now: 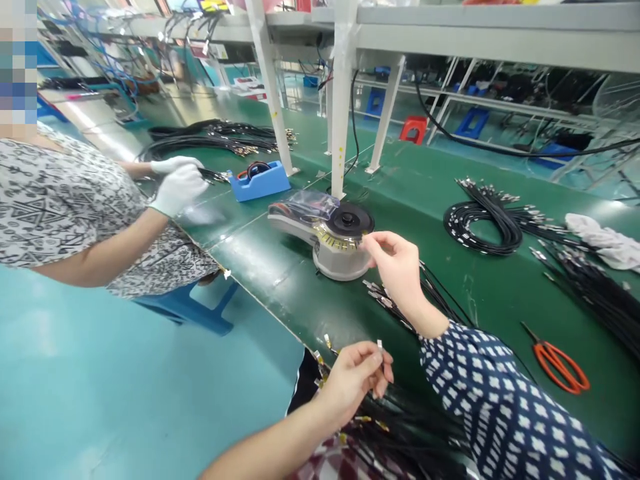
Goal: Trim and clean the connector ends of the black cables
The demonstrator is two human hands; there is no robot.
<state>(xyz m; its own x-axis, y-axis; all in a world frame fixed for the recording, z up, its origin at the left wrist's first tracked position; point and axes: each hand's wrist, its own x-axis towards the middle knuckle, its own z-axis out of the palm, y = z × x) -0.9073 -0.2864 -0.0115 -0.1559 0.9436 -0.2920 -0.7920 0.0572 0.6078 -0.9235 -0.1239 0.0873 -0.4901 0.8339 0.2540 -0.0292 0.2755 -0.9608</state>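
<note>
My left hand (357, 377) is closed in a pinch around a black cable, whose small metal connector (380, 345) points up past the fingertips. Further forward, my right hand (400, 267) pinches a short piece of yellow tape at the rim of a round grey tape dispenser (341, 260). Several yellow tape pieces (333, 241) line that rim under the black disc on top. Below my left hand, a bundle of black cables (415, 427) lies across my lap, some ends wrapped in yellow. More cable ends (383, 297) rest on the table beside my right wrist.
Orange-handled scissors (563, 367) lie at right. Beyond them are a coiled cable bundle (483, 227), loose cables (590, 287) and a white cloth (607, 240). A blue tape holder (261, 181) stands near white shelf posts (345, 100). At left, a co-worker's gloved hands (180, 187) handle cables.
</note>
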